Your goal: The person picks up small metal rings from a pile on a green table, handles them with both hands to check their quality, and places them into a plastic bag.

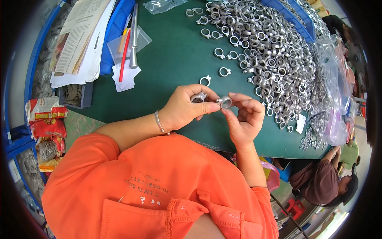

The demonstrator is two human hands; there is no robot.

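Note:
Over the near part of the green table, my left hand (179,107) is closed round a grey metal ring (197,98) with a small notched lug, partly covered by the fingers. My right hand (246,119) pinches a second metal ring (226,102) between thumb and fingers. The left thumb tip reaches right up to this second ring; whether it touches is hard to see. Just beyond my hands lie two loose rings, a nearer lugged ring (205,81) and a farther one (224,71). A big heap of similar rings (274,59) spreads across the table's right side.
At the left are a blue tray (106,59), papers (79,40), a metal rod (134,40) and a red pen (125,55). Clear plastic bags (332,91) line the right edge. Another blue bin (304,20) stands behind the heap. A person (318,179) sits at the right.

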